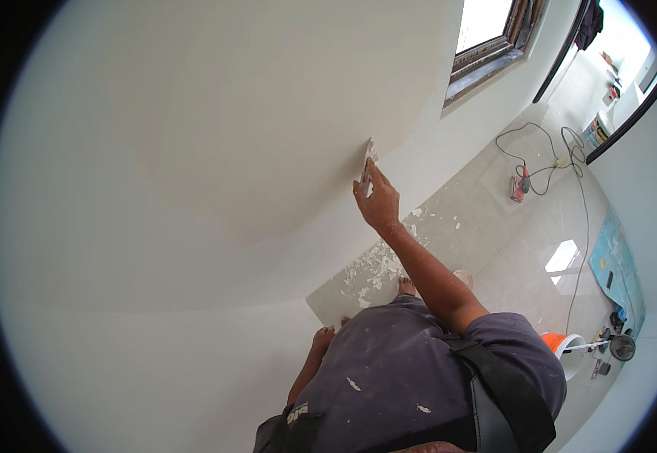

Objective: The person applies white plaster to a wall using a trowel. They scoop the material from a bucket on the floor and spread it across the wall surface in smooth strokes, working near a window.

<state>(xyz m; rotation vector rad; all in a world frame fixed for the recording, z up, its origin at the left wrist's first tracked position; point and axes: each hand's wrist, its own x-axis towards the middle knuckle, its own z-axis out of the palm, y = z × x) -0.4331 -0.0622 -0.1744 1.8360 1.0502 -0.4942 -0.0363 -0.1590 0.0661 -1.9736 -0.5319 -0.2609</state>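
Observation:
My right hand is stretched forward and closed around a putty knife. Its thin blade, smeared with white filler, stands edge-on against the pale plastered wall. A slightly darker, damp-looking patch spreads over the wall to the left of the blade. My left hand hangs low beside my body, close to the wall's lower part. Its fingers are too small and partly hidden to read, and I see nothing clearly held there.
White flakes litter the tiled floor by my feet. A red sander with a looping cable lies farther off. An orange-and-white bucket stands at my right, beyond it a blue sheet. A window opens in the wall; another bucket stands by the doorway.

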